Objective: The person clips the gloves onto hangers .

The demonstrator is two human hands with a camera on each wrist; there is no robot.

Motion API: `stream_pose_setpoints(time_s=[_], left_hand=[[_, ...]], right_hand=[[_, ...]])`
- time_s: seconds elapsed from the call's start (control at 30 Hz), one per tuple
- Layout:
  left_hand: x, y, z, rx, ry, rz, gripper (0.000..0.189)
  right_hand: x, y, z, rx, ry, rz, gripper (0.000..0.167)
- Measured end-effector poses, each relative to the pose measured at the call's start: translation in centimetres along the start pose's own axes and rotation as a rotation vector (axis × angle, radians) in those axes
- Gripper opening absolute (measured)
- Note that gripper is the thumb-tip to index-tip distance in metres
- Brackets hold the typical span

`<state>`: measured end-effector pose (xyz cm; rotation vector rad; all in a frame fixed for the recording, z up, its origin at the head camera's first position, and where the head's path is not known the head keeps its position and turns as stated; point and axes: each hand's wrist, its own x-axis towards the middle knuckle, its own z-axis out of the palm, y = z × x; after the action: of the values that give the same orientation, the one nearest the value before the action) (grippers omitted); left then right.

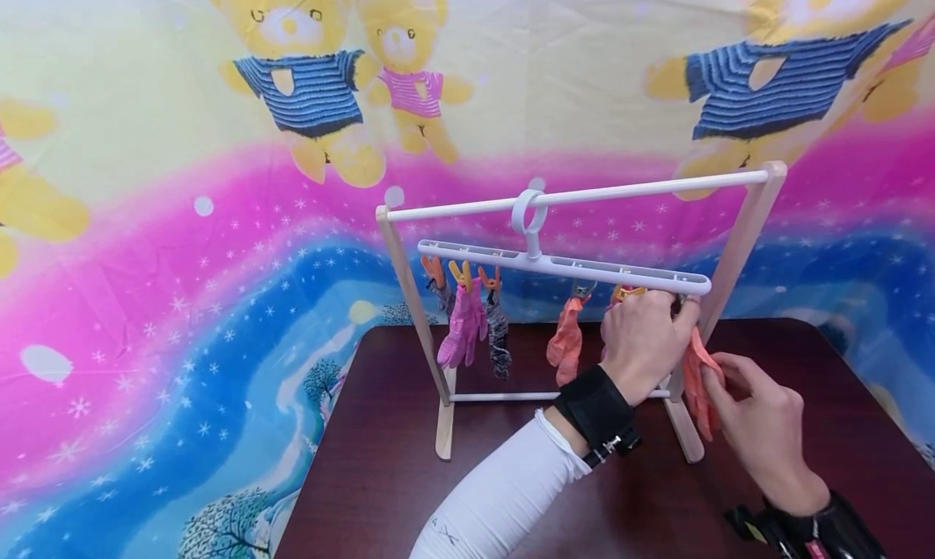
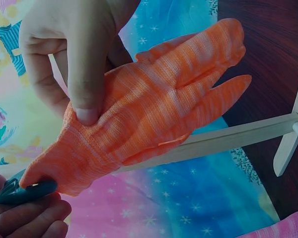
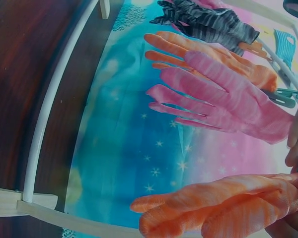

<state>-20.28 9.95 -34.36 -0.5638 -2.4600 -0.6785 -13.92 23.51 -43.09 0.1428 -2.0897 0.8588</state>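
My left hand (image 1: pixel 650 340) is up under the right end of a white clip hanger (image 1: pixel 584 270). In the left wrist view it pinches a dark green clothespin (image 2: pixel 25 193), whose tip sits at the cuff of an orange-and-white knit glove (image 2: pixel 144 104). The right hand (image 1: pixel 763 425) holds the same glove near its cuff between thumb and fingers, and the glove's fingers dangle down. Close by hangs a pink glove (image 3: pixel 228 99), partly hidden behind my left hand in the head view. Another orange glove (image 1: pixel 566 340) hangs further left from a clip.
The hanger hooks over the top bar (image 1: pixel 657 187) of a wooden rack on a dark red-brown table (image 1: pixel 365 478). At its left end hang a pink glove (image 1: pixel 462 332) and a grey-black glove (image 1: pixel 498 336). A printed bear cloth (image 1: pixel 183 299) stands behind.
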Motion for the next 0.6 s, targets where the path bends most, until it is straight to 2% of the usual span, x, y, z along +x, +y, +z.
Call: stream_pose_setpoints(time_s=[0.6], left_hand=[[-0.17, -0.05, -0.08, 0.016, -0.052, -0.026, 0.05]], right_hand=[[0.2, 0.09, 0.48, 0.004, -0.005, -0.003, 0.024]])
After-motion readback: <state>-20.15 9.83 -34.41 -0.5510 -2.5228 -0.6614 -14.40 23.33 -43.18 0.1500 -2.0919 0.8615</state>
